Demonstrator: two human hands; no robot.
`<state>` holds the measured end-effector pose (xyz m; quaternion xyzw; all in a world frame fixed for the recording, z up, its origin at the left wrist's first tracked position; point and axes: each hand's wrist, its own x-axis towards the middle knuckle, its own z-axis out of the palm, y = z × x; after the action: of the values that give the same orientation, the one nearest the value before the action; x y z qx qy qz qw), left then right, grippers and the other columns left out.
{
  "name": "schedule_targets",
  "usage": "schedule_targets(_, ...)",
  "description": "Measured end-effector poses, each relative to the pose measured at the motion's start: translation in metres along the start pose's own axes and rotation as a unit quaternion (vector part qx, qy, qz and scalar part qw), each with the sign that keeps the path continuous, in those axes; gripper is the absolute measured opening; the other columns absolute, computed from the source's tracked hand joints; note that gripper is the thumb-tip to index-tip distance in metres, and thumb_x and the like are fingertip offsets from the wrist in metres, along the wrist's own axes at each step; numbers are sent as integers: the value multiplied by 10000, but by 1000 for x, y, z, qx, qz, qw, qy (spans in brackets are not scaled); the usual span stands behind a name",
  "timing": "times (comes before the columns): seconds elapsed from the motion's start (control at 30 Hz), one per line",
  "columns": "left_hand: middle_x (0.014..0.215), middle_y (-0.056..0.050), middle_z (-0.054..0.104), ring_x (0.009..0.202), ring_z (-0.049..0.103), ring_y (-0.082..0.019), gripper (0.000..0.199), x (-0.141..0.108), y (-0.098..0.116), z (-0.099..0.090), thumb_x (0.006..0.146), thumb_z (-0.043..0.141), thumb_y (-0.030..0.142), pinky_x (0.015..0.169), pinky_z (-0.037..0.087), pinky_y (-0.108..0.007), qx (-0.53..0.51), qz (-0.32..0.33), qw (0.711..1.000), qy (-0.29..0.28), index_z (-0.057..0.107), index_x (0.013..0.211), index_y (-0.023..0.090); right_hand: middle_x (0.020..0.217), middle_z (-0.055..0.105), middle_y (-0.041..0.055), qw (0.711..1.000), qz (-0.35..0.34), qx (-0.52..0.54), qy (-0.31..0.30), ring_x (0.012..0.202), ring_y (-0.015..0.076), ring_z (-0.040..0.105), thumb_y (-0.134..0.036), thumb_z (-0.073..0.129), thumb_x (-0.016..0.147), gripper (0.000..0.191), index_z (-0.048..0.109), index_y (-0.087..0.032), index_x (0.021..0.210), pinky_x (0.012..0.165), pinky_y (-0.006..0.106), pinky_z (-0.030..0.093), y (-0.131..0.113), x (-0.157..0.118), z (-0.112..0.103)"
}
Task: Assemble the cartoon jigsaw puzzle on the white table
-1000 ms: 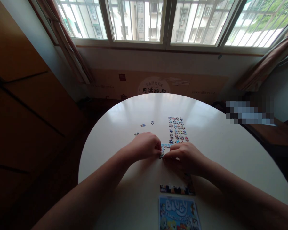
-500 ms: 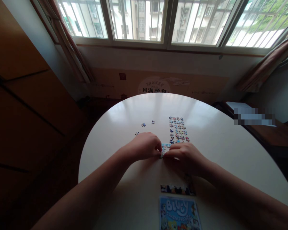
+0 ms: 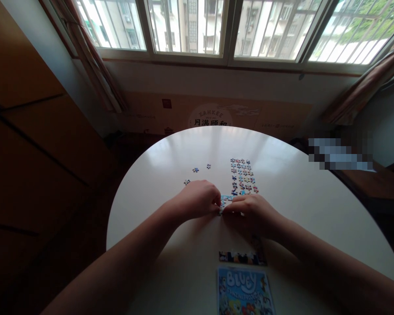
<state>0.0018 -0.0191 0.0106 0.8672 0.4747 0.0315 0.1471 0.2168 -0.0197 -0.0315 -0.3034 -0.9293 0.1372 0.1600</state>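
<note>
My left hand point(image 3: 202, 199) is closed, its fingertips pressed to the left edge of a small group of joined jigsaw puzzle pieces point(image 3: 226, 198) on the table. My right hand point(image 3: 251, 208) faces it from the right, thumb and fingers pinched at the same pieces. Both hands partly hide this section. Just beyond my right hand lie loose puzzle pieces point(image 3: 243, 175) set out in rows. A few more sit apart on the left, among them a blue piece point(image 3: 195, 169). Nearer to me are a joined dark strip of puzzle point(image 3: 241, 257) and a blue Bluey picture point(image 3: 245, 288).
The round white table point(image 3: 144, 188) has its far curved edge near a printed cardboard panel point(image 3: 265, 113) under the barred window. A wooden cabinet point(image 3: 29, 144) stands on the left. On the right is a brown side surface point(image 3: 357, 186) with a blurred item on it.
Both hands stay at the same puzzle section, with only slight finger movement in the right hand. The whole view has shifted slightly.
</note>
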Motion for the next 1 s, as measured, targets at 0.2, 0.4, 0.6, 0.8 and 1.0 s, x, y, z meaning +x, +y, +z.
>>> schedule_targets(0.2,858,-15,787,807,681,-197,162,-2,0,-4,800,661,257,652,423,-299,-6,13,1000,-10,812,856,275,783,721,-22,999,-20,-16,34,668,125,610,-230,601,904,169,762,-278,923,596,259,345,2,-2,5)
schedule_targets(0.4,889,-7,785,828,677,-186,181,-2,-1,-4,814,656,210,693,452,-293,-8,28,1000,-4,811,878,278,754,704,-24,995,-31,-53,83,658,126,624,-300,563,963,200,756,-274,914,583,269,353,13,-6,-7)
schedule_targets(0.6,941,-21,773,840,671,-170,207,-1,-7,-7,863,626,170,707,482,-263,-37,53,997,29,806,908,261,795,725,-25,990,3,-67,120,666,120,635,-282,579,957,189,756,-255,898,599,262,401,25,-11,-25)
schedule_targets(0.8,973,-32,760,862,666,-181,173,-1,-15,-9,868,669,222,735,489,-288,-43,48,997,40,793,985,250,800,727,-16,991,48,-60,109,634,108,615,-298,599,937,178,768,-251,905,610,261,425,37,-14,-41)
schedule_targets(1.0,1040,-61,749,894,667,-192,237,2,-18,0,898,618,248,731,482,-294,-24,41,999,22,779,1072,245,792,727,6,996,78,-33,26,674,134,625,-287,614,898,169,777,-245,890,617,274,430,55,-18,-52)
